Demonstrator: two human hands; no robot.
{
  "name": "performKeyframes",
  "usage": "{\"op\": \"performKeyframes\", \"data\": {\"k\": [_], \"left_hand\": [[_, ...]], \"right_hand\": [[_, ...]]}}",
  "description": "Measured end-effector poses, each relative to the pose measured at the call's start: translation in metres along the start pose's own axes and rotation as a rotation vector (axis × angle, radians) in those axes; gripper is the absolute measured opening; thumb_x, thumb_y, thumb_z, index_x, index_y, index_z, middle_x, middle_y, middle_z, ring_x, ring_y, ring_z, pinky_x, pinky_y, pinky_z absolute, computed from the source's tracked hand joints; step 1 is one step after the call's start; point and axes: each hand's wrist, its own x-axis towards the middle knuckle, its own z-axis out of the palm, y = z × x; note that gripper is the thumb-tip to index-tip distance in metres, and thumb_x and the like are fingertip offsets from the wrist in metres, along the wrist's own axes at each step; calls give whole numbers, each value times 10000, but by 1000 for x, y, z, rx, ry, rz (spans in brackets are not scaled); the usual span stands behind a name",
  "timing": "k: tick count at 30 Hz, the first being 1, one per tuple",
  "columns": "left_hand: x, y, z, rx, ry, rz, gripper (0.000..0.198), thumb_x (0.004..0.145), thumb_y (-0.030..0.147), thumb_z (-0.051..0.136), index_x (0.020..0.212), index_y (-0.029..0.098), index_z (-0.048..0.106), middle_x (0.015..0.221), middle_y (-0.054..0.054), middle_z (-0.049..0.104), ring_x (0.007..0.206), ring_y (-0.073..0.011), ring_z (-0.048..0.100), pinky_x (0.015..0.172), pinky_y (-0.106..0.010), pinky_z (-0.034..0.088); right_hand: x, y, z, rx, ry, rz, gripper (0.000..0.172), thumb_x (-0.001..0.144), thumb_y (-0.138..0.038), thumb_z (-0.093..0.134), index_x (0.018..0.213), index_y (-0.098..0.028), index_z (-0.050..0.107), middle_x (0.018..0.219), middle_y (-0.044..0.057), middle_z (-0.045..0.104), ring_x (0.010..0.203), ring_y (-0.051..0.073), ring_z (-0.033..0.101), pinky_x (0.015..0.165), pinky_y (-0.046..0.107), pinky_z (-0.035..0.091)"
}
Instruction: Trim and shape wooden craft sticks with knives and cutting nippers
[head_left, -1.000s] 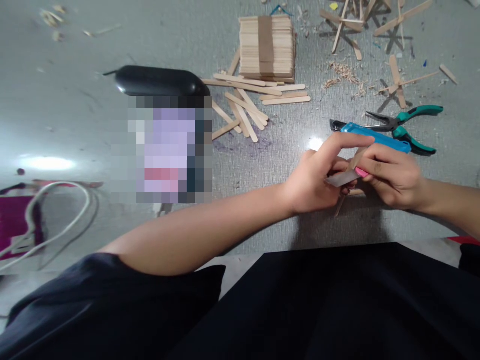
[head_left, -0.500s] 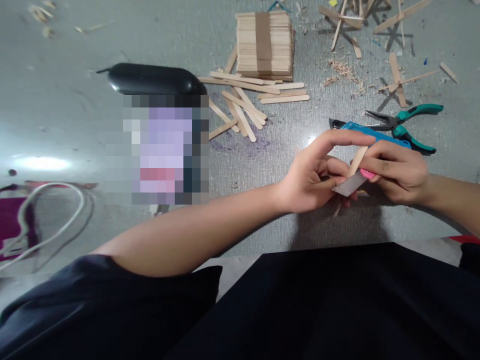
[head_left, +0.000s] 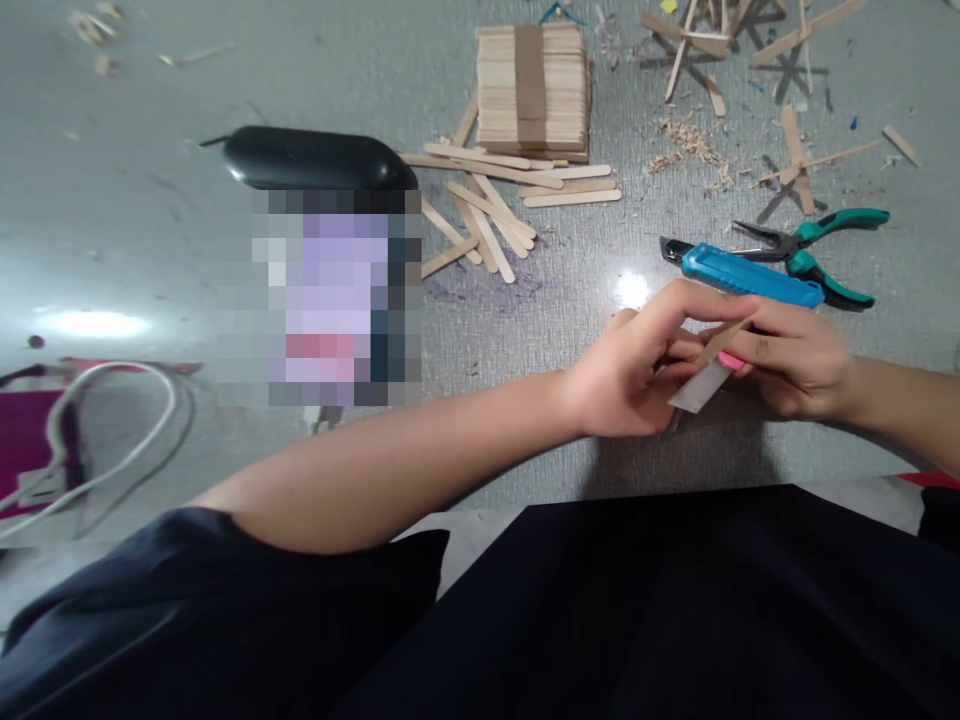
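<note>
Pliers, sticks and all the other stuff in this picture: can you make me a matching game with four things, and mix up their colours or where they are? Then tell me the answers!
Things:
1. Pliers
2. Bundle of sticks
3. Blade with a pink end
4. Utility knife

Clues:
A. Has a bright blue body
B. Held in the right hand
C. Has green and black handles
D. Has a brown band around it

Right pairs: 1-C, 2-D, 3-B, 4-A
</note>
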Motion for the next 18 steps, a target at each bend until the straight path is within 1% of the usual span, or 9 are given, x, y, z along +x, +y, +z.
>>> {"op": "performKeyframes", "data": {"k": [1, 2, 5, 8, 10, 11, 14, 15, 18], "left_hand": [[-1, -3, 1, -14, 12, 5, 775, 1067, 179, 732, 1769, 340, 447, 1200, -2, 870, 1048, -150, 901, 800, -190, 647], [-1, -6, 1, -24, 68, 24, 741, 1078, 205, 747, 1756, 340, 480, 1103, 21, 855, 974, -138, 893, 757, -177, 621], [1, -12, 1, -25, 111, -92, 698, 1097, 400, 836, 1720, 370, 525, 968, 49, 828, 903, -171, 880, 722, -232, 641], [6, -9, -1, -25, 139, -164, 677, 1078, 424, 888, 1673, 380, 568, 924, 60, 838, 785, -146, 835, 663, -229, 636], [10, -3, -2, -57, 150, -206, 657, 1065, 390, 911, 1638, 354, 593, 920, 61, 847, 712, -123, 808, 644, -228, 650], [13, 0, -3, -113, 161, -211, 645, 1061, 415, 925, 1612, 335, 600, 884, 68, 836, 680, -127, 807, 633, -238, 666], [18, 11, -5, -231, 101, -256, 635, 1099, 509, 899, 1613, 314, 580, 849, 75, 837, 678, -172, 858, 615, -274, 698], [19, 14, -5, -261, 81, -262, 684, 1075, 527, 928, 1620, 311, 576, 851, 79, 843, 664, -179, 861, 592, -269, 695], [18, 20, -7, -322, 56, -316, 710, 1077, 528, 931, 1644, 333, 550, 894, 83, 873, 630, -174, 857, 539, -244, 671]], "right_hand": [[1, -1, 0, -46, 13, -44, 249, 1232, -289, 604, 1339, -325, 825, 1065, 53, 806, 895, 226, 766, 787, 383, 655], [2, -2, 1, -90, 23, -71, 250, 1221, -272, 627, 1383, -314, 812, 1071, 57, 794, 912, 226, 771, 765, 369, 644], [4, -6, 2, -171, 66, -103, 286, 1215, -254, 634, 1458, -305, 778, 1090, 55, 777, 906, 217, 757, 746, 355, 643], [5, -7, 4, -215, 95, -82, 247, 1210, -245, 644, 1398, -288, 798, 1062, 51, 765, 895, 212, 753, 760, 354, 658], [7, -7, 3, -242, 110, -78, 222, 1202, -229, 654, 1343, -267, 821, 1038, 48, 753, 869, 200, 739, 751, 342, 654], [8, -6, 2, -253, 119, -85, 223, 1200, -223, 655, 1333, -261, 830, 1037, 48, 753, 861, 195, 734, 746, 338, 651], [11, -4, -2, -236, 142, -138, 262, 1206, -252, 650, 1384, -279, 841, 1063, 52, 771, 866, 198, 747, 727, 335, 653], [11, -3, -4, -220, 136, -149, 272, 1213, -280, 651, 1409, -294, 840, 1075, 55, 779, 872, 203, 756, 725, 339, 659], [9, 0, -8, -187, 84, -141, 301, 1237, -363, 639, 1467, -335, 832, 1107, 63, 801, 894, 210, 787, 742, 346, 684]]}}
